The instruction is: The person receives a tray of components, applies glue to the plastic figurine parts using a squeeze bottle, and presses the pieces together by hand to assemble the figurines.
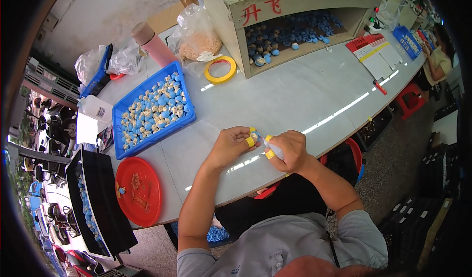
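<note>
Near the table's front edge, my left hand [230,145] pinches a small blue and cream figure part [254,136] between thumb and finger. My right hand [291,151] is wrapped round a small whitish squeeze bottle [275,150], its tip pointing at the part and very close to it. Whether tip and part touch, I cannot tell. Yellow tape covers fingertips on both hands. Left of my hands stands a blue tray [192,113] full of similar blue and cream pieces. A red round plate [153,198] holds crumbs and one blue piece.
A wooden box [237,41] at the back holds many blue pieces. Around it are a yellow tape roll [234,70], pink bottle [160,50], bag of orange bits [199,43] and red marker [379,87]. A black crate [105,198] stands left. At far right sits another person [437,63].
</note>
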Demonstrator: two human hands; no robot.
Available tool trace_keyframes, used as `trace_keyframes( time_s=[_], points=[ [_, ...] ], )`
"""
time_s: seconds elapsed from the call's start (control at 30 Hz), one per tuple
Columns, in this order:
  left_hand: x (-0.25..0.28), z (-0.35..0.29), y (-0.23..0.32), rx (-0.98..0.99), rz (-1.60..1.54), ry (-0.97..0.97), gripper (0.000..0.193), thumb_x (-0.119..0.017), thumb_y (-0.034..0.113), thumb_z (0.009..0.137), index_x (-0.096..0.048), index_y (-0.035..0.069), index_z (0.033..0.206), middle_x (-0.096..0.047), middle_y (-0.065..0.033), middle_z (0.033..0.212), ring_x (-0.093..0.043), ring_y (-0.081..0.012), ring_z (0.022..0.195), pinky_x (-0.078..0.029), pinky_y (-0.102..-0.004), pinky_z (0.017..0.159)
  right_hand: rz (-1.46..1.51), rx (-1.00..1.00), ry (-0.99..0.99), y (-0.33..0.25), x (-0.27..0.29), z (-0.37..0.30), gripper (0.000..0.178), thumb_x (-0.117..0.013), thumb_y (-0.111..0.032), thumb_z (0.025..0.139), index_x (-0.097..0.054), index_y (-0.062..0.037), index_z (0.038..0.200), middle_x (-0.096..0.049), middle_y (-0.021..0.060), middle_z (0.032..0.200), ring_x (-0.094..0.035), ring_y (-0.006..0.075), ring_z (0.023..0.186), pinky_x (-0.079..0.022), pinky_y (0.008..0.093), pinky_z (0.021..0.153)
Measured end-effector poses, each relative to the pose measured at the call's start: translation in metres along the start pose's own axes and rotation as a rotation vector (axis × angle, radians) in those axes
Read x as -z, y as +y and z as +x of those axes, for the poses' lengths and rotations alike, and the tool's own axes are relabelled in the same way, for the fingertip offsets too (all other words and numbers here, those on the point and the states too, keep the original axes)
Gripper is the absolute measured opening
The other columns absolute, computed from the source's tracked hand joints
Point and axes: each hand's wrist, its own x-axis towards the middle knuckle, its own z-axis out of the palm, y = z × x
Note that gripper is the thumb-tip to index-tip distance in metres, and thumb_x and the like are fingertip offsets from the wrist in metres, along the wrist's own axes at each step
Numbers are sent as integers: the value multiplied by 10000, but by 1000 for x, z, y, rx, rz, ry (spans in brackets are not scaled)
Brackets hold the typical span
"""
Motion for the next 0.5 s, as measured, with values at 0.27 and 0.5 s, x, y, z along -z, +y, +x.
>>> trace_keyframes(
  time_s=[0.27, 0.5],
  points=[
    [-4, -1, 4, -1, -26, 12, 382, -640, 55, 923, -514, -136, 1229, -636, -168, 1119, -666, -223, 1013, -554, -255, 854, -11, 25, -22, 0, 0, -2, 222, -725, -107, 691, -607, -17, 856, -585, 61, 593, -558, 214, 463, -402, 309, 451],
    [-4, -2, 4, -4, -30, 21, 381, -641, 47, 920, -513, -135, 1229, -634, -170, 1117, -666, -231, 1016, -555, -261, 863, 15, 22, -27, -2, 0, -2, 223, -727, -102, 682, -607, -18, 850, -581, 60, 589, -558, 220, 462, -402, 309, 452]
  ],
)
